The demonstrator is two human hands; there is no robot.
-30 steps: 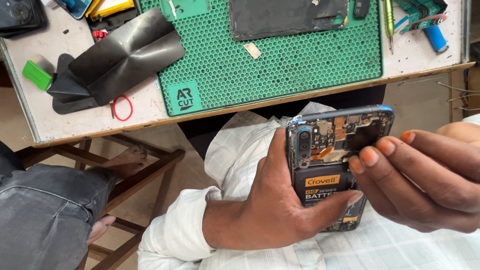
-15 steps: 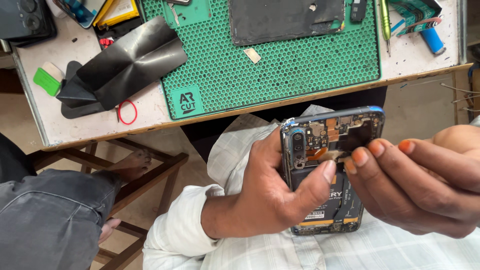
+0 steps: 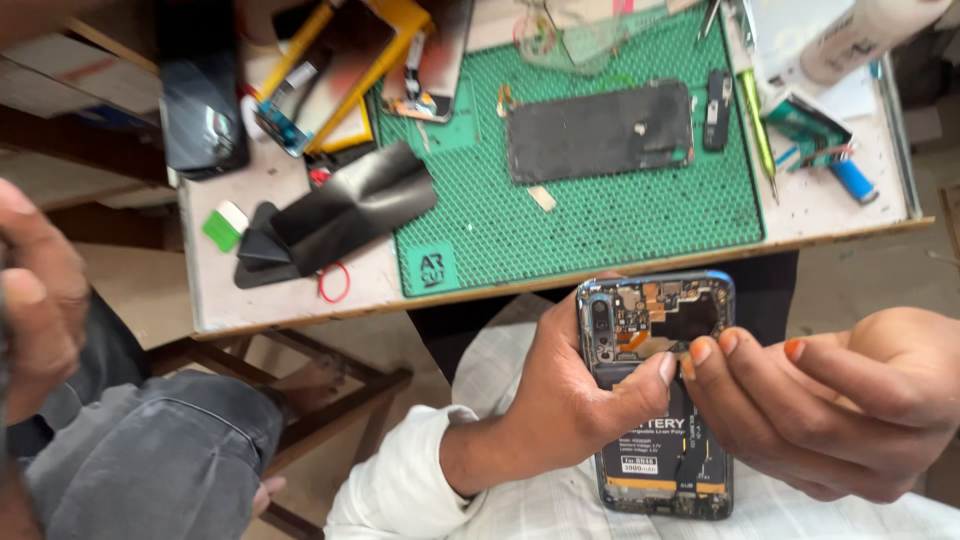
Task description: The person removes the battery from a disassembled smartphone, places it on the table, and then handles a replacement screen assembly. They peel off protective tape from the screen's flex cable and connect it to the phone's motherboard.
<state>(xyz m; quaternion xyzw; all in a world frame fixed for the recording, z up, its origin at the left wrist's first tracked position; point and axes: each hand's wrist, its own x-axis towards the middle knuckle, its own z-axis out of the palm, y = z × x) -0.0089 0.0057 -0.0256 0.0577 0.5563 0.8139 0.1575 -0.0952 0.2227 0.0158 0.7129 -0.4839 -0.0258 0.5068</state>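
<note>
Just one cam, strapped to my head, looking steeply down over my lap. My left hand [image 3: 570, 410] and right hand [image 3: 850, 410] sit close at the bottom, the workbench [image 3: 290, 285] edge fills the top, farther off. No second view.

On the table [image 3: 250, 300] a green mat [image 3: 600, 230] bears a dark phone panel [image 3: 598, 132]; beside it lie black film [image 3: 335, 215], a red ring [image 3: 334, 283], and a green screwdriver [image 3: 757, 130].
</note>
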